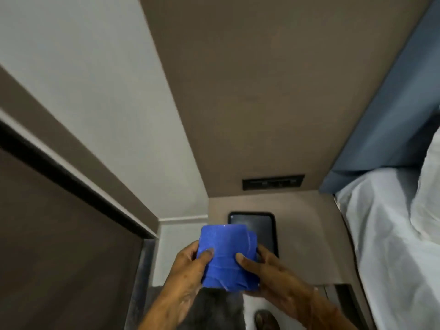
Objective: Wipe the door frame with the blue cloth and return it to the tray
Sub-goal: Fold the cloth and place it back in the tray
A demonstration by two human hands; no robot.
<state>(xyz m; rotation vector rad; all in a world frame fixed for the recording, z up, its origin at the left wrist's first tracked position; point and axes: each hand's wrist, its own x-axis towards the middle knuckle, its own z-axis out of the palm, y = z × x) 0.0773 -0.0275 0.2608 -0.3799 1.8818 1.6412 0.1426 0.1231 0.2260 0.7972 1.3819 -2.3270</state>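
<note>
A folded blue cloth [227, 256], soft and creased with a woven look, is held up between both hands. The left hand [188, 265] is closed on its left edge, thumb pressed on top; the right hand [269, 270] is closed on its right edge, thumb likewise on the fabric. Behind the cloth a dark tray [264, 229], flat with rounded corners, is seen on a beige ledge [307, 234]. A dark slotted panel [273, 182] is set in the matte brown wall above; any lettering on it is blurred, possibly none. The dark door frame [71, 177] is seen at left, white bedding [392, 234] at right.
</note>
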